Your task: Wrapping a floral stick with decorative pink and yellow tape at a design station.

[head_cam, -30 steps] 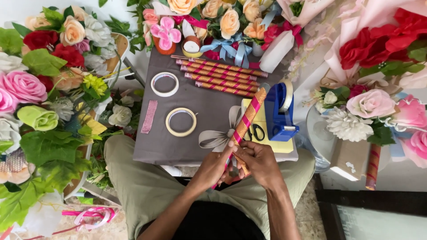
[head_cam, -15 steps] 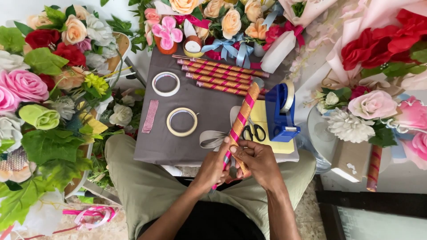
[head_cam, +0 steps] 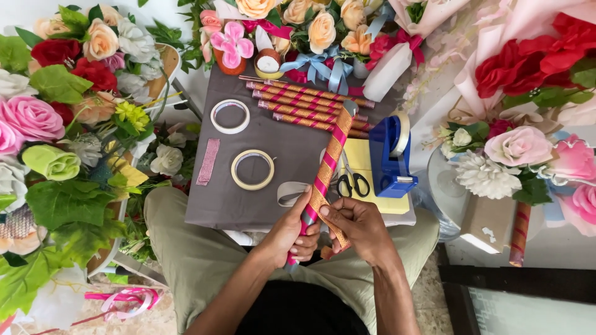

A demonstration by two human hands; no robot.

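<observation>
Gold ribbon [head_cam: 320, 201] spirals most of the pink stick [head_cam: 326, 170]; left hand [head_cam: 292, 236] grips its base, right hand [head_cam: 360, 226] fingers pinch the ribbon's loose end, lower centre.

blue tape dispenser [head_cam: 391, 155], scissors [head_cam: 352, 182], 2 tape rolls [head_cam: 252, 169], fake flowers [head_cam: 56, 111].

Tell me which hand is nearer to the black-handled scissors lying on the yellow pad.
Right. The right hand lies just below the black-handled scissors; the left hand is farther down-left, gripping the pink-and-gold striped stick.
</observation>
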